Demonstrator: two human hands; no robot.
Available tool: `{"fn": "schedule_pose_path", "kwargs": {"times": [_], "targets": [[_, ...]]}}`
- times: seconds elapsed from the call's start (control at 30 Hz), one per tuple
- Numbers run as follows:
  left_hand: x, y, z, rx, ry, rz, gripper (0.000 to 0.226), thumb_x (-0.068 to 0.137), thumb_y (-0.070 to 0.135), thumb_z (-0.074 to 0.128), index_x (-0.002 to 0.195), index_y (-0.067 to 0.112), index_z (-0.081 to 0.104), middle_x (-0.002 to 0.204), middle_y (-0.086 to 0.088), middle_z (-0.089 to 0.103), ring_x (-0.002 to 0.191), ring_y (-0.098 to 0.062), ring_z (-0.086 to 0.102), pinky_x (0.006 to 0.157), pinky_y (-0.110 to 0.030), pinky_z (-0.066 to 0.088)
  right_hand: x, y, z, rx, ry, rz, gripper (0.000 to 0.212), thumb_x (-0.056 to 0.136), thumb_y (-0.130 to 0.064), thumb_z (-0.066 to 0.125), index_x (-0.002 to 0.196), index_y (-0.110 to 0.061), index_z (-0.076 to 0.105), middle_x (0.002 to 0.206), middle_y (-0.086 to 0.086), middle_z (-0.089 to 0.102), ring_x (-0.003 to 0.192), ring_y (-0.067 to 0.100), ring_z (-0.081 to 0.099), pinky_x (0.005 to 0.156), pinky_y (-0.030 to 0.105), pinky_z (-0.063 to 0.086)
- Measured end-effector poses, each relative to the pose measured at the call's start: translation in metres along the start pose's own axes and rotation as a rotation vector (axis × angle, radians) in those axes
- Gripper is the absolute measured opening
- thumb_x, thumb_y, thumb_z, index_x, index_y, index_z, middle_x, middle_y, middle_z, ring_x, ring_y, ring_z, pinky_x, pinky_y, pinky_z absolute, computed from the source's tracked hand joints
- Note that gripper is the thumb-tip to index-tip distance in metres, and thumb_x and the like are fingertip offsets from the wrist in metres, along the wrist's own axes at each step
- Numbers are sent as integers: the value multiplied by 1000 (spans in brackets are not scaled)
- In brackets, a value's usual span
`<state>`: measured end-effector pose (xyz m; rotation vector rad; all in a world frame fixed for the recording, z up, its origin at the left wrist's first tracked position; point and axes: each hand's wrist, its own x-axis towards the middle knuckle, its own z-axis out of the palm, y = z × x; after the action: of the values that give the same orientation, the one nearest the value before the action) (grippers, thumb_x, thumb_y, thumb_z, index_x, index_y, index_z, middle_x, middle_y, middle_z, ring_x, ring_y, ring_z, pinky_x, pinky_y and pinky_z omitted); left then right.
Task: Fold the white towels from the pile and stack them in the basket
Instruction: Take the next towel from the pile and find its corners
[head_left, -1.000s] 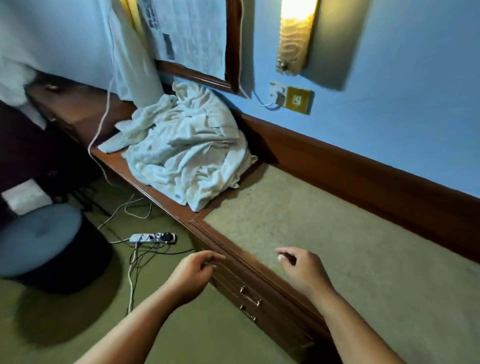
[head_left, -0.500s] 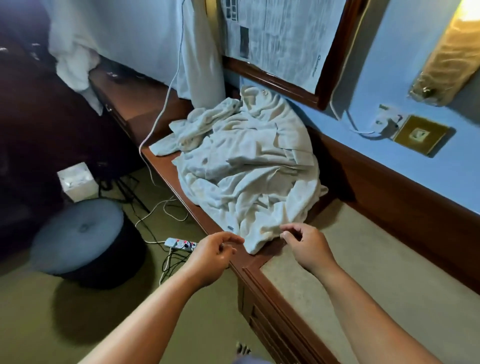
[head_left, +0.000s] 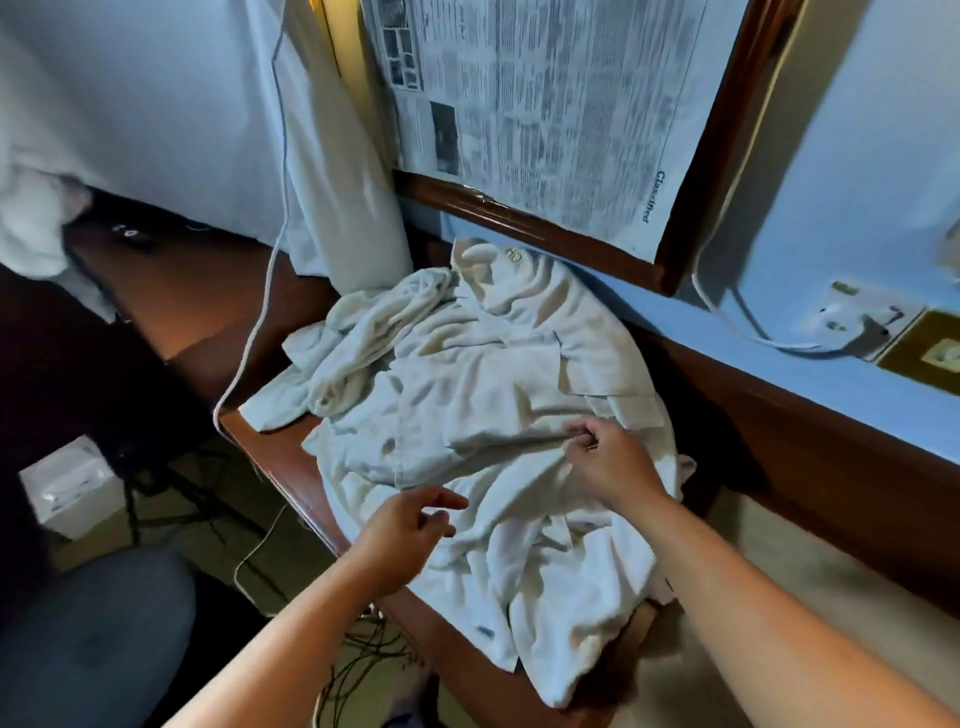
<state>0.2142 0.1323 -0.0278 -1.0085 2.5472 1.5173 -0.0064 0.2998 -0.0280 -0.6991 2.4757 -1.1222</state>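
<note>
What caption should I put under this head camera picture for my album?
The right hand pinches a fold in the white towel pile on the wooden counter while the left hand hovers open beside it.

- Dark wooden desk top (head_left: 208, 296) runs along the wall in front of me.
- Crumpled pile of white towels (head_left: 467, 405) lies on it, spilling over the front edge.
- White cord (head_left: 258, 325) crosses it beside the pile.

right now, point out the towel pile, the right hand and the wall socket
towel pile (head_left: 467, 384): head view, flat top layer in the middle
right hand (head_left: 615, 467): head view, back of the hand
wall socket (head_left: 842, 314): head view, white faceplate
</note>
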Motion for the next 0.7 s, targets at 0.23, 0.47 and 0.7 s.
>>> {"fn": "schedule_pose_path", "kwargs": {"times": [0.23,0.47,0.7], "targets": [[151,56,-50,89,-140,178,32,99,8,51,101,34,69,88,9,72,62,6,62,61,-21,46,124,-19,32,-173,126,289,48,88,-39,60,133,-23,54,130,7,58,119,31,57,97,39,49],[241,64,-65,340,-214,533,66,89,22,72,143,41,40,147,15,40,130,-3,46,105,-26,43,128,-33,90,-261,368,216,4,89,-22,55,87,-23,58,93,3,59,94,32,58,72,36,36],[241,65,-23,688,-264,1064,86,67,29,76,146,33,41,145,5,51,139,-23,42,113,-39,22,6,-49,68,421,332,180,15,102,-34,52,91,-23,50,71,-12,52,67,5,49,66,21,38]]}}
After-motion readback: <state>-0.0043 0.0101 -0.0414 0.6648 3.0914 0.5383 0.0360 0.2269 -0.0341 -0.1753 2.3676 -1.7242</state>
